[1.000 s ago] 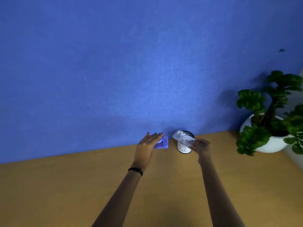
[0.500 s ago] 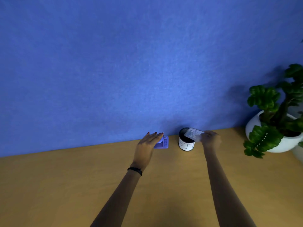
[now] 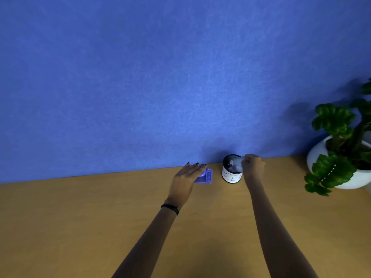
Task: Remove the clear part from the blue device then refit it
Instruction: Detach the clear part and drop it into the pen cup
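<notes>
Both hands are working: I am pressing my flat, open left hand [image 3: 187,175] on the blue device [image 3: 205,177]; my right hand [image 3: 253,164] is pinching the clear part [image 3: 235,164] over the black cup [image 3: 231,173].

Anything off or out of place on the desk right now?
Nothing spilled or damaged. The clear part is off the blue device, held by the right hand over the black cup. The left hand rests on the device.

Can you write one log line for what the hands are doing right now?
left hand: flat on blue device | right hand: holds clear part over cup
</notes>
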Available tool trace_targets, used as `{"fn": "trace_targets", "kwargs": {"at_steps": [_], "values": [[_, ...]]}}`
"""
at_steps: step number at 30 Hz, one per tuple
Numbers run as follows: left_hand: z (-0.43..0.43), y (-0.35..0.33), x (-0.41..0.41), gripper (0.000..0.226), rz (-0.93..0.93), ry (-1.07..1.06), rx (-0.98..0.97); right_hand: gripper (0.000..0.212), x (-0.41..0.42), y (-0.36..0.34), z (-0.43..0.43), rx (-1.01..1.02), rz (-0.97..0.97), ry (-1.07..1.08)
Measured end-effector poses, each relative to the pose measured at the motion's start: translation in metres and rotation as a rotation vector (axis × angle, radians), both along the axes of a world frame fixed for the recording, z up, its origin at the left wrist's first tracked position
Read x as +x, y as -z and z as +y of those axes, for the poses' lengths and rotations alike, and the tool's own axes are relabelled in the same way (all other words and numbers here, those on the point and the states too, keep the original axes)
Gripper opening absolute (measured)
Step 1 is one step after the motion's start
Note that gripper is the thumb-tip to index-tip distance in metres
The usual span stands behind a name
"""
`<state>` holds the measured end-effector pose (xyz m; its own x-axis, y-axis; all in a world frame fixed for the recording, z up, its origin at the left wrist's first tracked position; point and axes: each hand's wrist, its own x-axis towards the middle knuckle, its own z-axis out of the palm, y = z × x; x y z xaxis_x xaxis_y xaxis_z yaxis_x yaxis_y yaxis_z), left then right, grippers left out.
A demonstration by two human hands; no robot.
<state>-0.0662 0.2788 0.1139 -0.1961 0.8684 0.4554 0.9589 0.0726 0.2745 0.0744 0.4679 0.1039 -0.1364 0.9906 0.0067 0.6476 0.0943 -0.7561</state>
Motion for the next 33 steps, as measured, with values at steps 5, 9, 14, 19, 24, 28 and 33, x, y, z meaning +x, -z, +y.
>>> {"fn": "trace_targets", "kwargs": {"at_steps": [5, 9, 14, 19, 24, 28, 33], "values": [[0.000, -0.001, 0.000, 0.056, -0.013, -0.006, 0.000, 0.025, -0.001, 0.002, -0.003, 0.052, -0.150, -0.099], [0.000, 0.001, 0.000, 0.056, 0.000, 0.004, 0.000, 0.027, -0.001, 0.007, -0.004, 0.068, -0.203, -0.188], [-0.001, 0.001, 0.002, 0.051, -0.004, -0.001, 0.001, 0.039, -0.004, 0.012, -0.006, 0.132, -0.308, -0.315], [-0.001, 0.002, 0.002, 0.048, -0.019, 0.006, -0.002, 0.025, 0.001, 0.012, -0.010, 0.183, -0.360, -0.364], [-0.001, -0.001, 0.001, 0.051, -0.017, 0.003, -0.004, 0.055, 0.007, 0.022, -0.006, 0.223, -0.305, -0.435], [-0.001, -0.001, 0.001, 0.053, -0.009, 0.004, -0.012, 0.033, 0.010, 0.021, -0.004, 0.209, -0.240, -0.415], [0.000, -0.001, 0.002, 0.059, -0.003, -0.009, -0.017, 0.014, 0.010, 0.021, -0.008, 0.167, -0.239, -0.444]]}}
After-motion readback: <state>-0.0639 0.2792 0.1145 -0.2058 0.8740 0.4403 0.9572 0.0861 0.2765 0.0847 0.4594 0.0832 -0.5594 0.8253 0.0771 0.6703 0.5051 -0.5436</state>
